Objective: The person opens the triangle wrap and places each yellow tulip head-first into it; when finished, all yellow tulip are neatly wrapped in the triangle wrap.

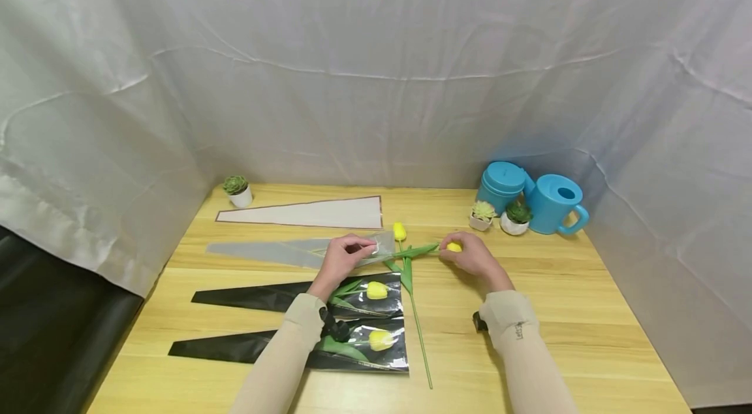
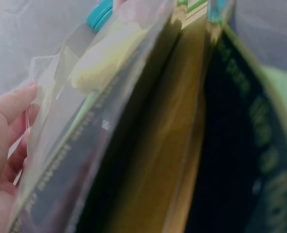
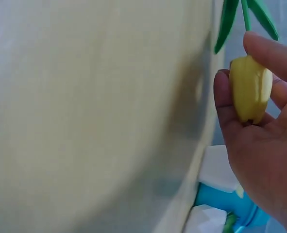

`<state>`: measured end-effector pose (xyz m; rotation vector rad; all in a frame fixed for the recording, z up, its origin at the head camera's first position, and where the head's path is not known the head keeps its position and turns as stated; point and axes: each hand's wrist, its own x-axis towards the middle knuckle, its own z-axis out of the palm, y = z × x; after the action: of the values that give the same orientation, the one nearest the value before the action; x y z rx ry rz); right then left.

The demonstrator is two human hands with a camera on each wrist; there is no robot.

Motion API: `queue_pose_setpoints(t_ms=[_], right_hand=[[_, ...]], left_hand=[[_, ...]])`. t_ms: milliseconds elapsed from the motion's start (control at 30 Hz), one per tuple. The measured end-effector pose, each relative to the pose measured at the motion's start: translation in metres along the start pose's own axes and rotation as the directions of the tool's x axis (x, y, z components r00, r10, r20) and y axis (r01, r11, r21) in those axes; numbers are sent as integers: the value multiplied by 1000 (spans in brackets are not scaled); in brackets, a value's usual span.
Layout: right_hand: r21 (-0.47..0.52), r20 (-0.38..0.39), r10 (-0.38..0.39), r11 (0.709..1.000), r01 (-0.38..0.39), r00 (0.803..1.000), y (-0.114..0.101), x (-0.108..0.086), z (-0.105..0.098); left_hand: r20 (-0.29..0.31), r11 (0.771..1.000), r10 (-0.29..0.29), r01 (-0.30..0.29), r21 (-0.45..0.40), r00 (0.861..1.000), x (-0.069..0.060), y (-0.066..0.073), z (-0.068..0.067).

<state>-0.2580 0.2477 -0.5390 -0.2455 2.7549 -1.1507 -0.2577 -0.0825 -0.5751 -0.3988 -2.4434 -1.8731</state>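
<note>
My left hand (image 1: 343,259) pinches the wide end of a clear tapered flower sleeve (image 1: 264,252) lying on the table; the left wrist view shows thumb and fingers on its film. The right hand (image 1: 474,260) holds a yellow artificial tulip (image 3: 250,90) just below and around its bloom, with the thumb at the stem. This tulip's green leaf (image 1: 420,251) points left to the sleeve's wide end. Whether the stem lies inside the sleeve or over it, I cannot tell. Another yellow tulip (image 1: 399,232) lies crosswise under the held one, its stem running toward me.
Two black-backed sleeves (image 1: 252,298), each with a yellow tulip inside, lie nearer me beneath the left forearm. A white sleeve (image 1: 305,213) lies farther back. Small potted succulents (image 1: 237,191), a blue cup (image 1: 501,185) and a blue watering can (image 1: 552,205) stand along the back.
</note>
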Motion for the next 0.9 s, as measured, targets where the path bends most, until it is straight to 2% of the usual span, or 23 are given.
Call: queue_pose_setpoints(t_ms=[200,433,567,800,900], right_hand=[[-16,-1,-21,1000,21,1000,-14,0,-4],[-53,-70,-58,997,54,996,-29,-4,-6],[-55,-89,-86,995,81,992,-40,-3,-6],[-34,-93,-84,996,81,992,-55,-2,-1],[-21,-91,-86,996,84,992,-60,-3,3]], left_hand=[[-13,1000,13,-13,7,1000,0,0,-6],[24,999,45,-45,-18,999,0,5,-10],[26,998,54,-54,-25,998,1,8,-10],[29,996,89,-88,-32,996,-1,17,-7],[32,992,117,-116,-39,993,-7,32,-7]])
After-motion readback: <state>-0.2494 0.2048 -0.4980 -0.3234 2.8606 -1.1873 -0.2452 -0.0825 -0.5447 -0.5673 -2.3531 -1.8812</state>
